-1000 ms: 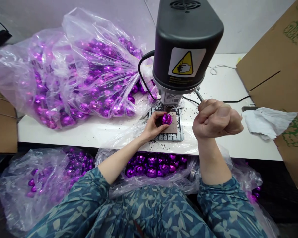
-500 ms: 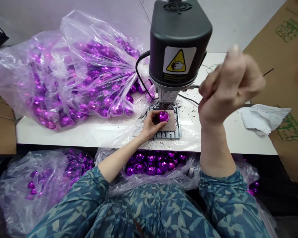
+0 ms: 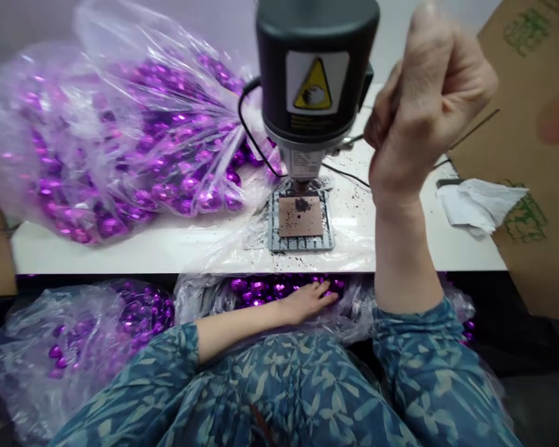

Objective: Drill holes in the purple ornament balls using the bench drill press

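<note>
My left hand (image 3: 307,301) lies palm down with spread fingers on shiny purple faceted balls (image 3: 279,288) in the plastic bag below the table's front edge. No ball shows in its grasp. To the right of the black drill press (image 3: 319,74), my right hand (image 3: 431,102) is raised and closed, apparently around the press's lever, whose grip is hidden by the fingers. Under the spindle (image 3: 300,185), a brown square board (image 3: 307,226) with a small dark hole and black shavings rests on the slotted metal base (image 3: 274,242). No ball sits on the board.
A large clear bag (image 3: 135,143) of purple balls fills the left of the white table (image 3: 121,254). Another bag (image 3: 74,347) stands lower left. A crumpled white cloth (image 3: 479,202) and a cardboard box (image 3: 531,254) are at the right. Black cables (image 3: 246,124) hang beside the press.
My left hand has left the board, where it held a purple ball, and moved down into the bag below. My right hand stays raised and closed. The view has shifted slightly.
</note>
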Demonstrator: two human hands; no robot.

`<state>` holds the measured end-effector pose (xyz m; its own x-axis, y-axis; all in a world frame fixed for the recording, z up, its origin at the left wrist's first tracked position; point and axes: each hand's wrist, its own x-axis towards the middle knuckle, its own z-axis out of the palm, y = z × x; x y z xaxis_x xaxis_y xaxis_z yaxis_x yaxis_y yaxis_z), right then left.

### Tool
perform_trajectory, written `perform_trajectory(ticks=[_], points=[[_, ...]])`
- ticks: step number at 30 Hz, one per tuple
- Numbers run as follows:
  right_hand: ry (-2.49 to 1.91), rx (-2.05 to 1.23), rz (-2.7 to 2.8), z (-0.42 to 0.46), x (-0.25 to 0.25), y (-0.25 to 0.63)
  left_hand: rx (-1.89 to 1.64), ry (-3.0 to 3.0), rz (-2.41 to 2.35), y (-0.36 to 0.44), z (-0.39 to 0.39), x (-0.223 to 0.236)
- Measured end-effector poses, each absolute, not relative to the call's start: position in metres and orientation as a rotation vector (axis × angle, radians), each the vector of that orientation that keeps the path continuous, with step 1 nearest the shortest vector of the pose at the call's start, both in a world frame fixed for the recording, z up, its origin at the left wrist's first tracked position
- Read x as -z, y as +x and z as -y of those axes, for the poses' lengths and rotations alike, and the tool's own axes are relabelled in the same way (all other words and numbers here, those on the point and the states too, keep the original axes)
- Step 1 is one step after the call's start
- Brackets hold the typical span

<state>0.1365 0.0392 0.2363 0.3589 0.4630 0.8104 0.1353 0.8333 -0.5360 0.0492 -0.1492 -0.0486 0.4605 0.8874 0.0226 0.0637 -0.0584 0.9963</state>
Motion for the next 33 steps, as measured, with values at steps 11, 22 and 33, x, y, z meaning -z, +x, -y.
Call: perform_trajectory(ticks=[11, 22, 33], points=[[-0.460, -0.299, 1.195, -0.034, -0.231, 0.144, -1.234, 1.808, -1.579, -0.096, -0.021, -0.060], [-0.452, -0.284, 1.200, -0.033, -0.230, 0.144, -0.634, 1.785, -2.093, -0.115, -0.114, -0.078], [-0.458, -0.309, 1.173, -0.029, -0.229, 0.142, -1.267, 0.848, -1.049, -0.095, -0.012, -0.096]])
